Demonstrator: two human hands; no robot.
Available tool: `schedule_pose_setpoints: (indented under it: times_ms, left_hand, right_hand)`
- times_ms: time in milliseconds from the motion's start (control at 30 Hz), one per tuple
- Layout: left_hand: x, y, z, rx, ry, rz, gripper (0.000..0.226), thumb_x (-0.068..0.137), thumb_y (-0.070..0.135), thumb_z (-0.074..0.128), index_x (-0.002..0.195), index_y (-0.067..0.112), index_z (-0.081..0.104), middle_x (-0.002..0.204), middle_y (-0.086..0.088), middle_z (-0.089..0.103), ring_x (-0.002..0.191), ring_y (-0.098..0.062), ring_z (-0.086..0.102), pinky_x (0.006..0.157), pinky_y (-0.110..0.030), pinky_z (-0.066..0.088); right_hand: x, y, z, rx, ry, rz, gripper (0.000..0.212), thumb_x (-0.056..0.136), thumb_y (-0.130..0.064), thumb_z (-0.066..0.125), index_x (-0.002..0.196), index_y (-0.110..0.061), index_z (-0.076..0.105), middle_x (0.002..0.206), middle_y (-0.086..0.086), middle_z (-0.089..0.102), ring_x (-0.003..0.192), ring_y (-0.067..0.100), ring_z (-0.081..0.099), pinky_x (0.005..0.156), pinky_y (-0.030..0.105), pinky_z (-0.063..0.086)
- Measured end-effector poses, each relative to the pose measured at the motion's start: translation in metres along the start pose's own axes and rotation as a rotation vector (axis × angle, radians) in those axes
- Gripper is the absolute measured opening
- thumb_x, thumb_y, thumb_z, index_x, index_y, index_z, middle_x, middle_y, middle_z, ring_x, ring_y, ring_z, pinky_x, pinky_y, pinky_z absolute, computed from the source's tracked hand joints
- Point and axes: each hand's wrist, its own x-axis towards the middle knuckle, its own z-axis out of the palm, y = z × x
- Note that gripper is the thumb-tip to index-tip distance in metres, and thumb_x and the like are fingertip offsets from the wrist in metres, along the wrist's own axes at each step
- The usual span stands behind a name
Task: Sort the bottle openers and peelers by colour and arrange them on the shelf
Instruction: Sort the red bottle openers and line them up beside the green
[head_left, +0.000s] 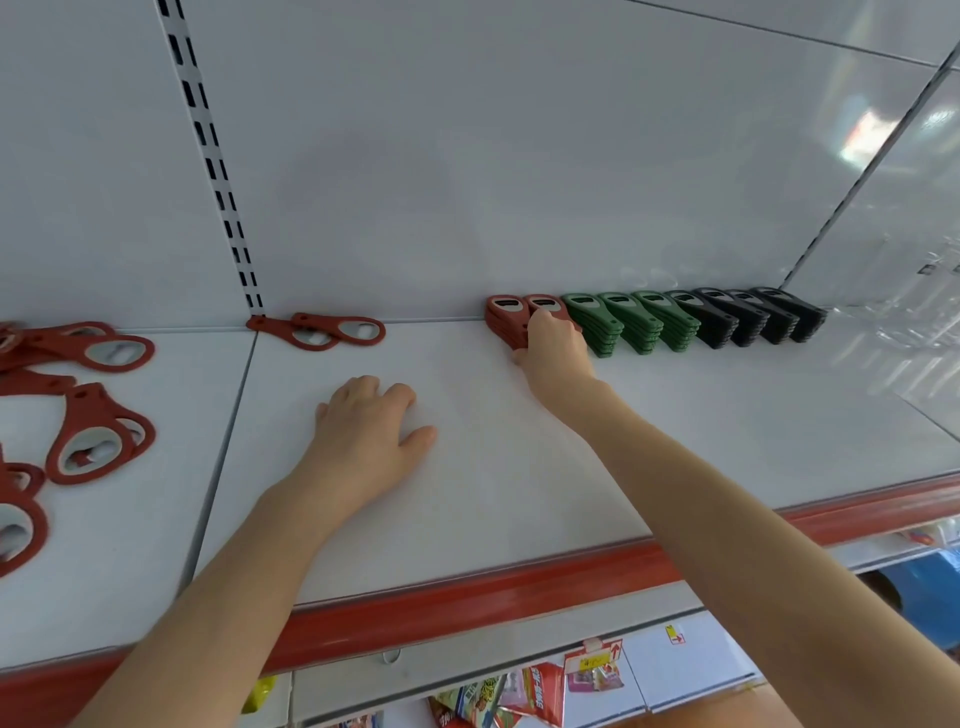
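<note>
Along the back of the white shelf (675, 415) runs a row of stacked openers: two red stacks (506, 317), three green stacks (631, 322) and several black stacks (753, 319). My right hand (553, 351) reaches to the second red stack and its fingers curl round that stack's front. My left hand (366, 431) rests flat, palm down, on the bare shelf, holding nothing. Loose red loop-shaped openers (98, 431) lie scattered at the far left, and a red pair (322, 330) lies at the back near the slotted upright.
A slotted white upright (208, 156) rises from the back panel at left. The shelf has a red front strip (467, 608). Below it, packaged goods (519, 696) hang. A glossy side panel (909, 234) closes the right end.
</note>
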Motion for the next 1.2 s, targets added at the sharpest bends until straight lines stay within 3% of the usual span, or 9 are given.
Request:
schedule_pose_setpoints:
  times_ms: [167,300,533,767,1200]
  left_hand:
    - [0.000,0.000,0.001,0.012,0.000,0.000,0.046,0.092,0.042,0.046,0.130,0.016,0.044,0.132,-0.011,0.041,0.126,-0.027,0.034,0.106,-0.040,0.030]
    - [0.001,-0.001,0.002,0.020,0.011,0.009,0.046,0.092,0.042,0.046,0.129,0.016,0.045,0.130,-0.012,0.042,0.125,-0.027,0.035,0.105,-0.041,0.031]
    - [0.002,-0.001,0.002,0.018,0.003,0.003,0.047,0.092,0.042,0.045,0.131,0.016,0.044,0.134,-0.012,0.040,0.130,-0.027,0.031,0.107,-0.041,0.028]
    - [0.001,0.000,0.002,0.012,0.006,-0.001,0.047,0.092,0.043,0.045,0.132,0.017,0.043,0.135,-0.011,0.039,0.130,-0.026,0.031,0.108,-0.040,0.027]
    - [0.001,-0.001,0.002,0.002,0.013,0.004,0.047,0.092,0.042,0.046,0.131,0.017,0.044,0.131,-0.009,0.042,0.125,-0.025,0.035,0.106,-0.040,0.029]
  right_hand:
    - [-0.002,0.004,-0.002,0.042,-0.009,-0.023,0.027,0.091,-0.012,0.055,0.113,0.002,0.046,0.112,0.018,0.059,0.105,0.033,0.055,0.070,0.029,0.032]
    - [-0.007,0.006,-0.008,0.090,0.030,-0.060,0.023,0.092,-0.026,0.052,0.100,-0.005,0.048,0.087,0.009,0.050,0.080,0.025,0.046,0.064,0.029,0.029]
    - [-0.003,0.013,-0.004,0.113,0.128,-0.094,0.017,0.091,-0.011,0.041,0.083,-0.003,0.055,0.085,0.016,0.057,0.075,0.030,0.046,0.059,0.030,0.027]
    - [-0.005,0.017,-0.003,0.157,0.146,-0.127,0.024,0.090,-0.009,0.042,0.097,-0.002,0.063,0.092,0.018,0.064,0.086,0.036,0.055,0.064,0.034,0.037]
    - [-0.003,0.015,-0.004,0.116,0.116,-0.133,0.023,0.090,-0.014,0.050,0.109,-0.007,0.060,0.100,0.015,0.063,0.091,0.034,0.056,0.063,0.029,0.036]
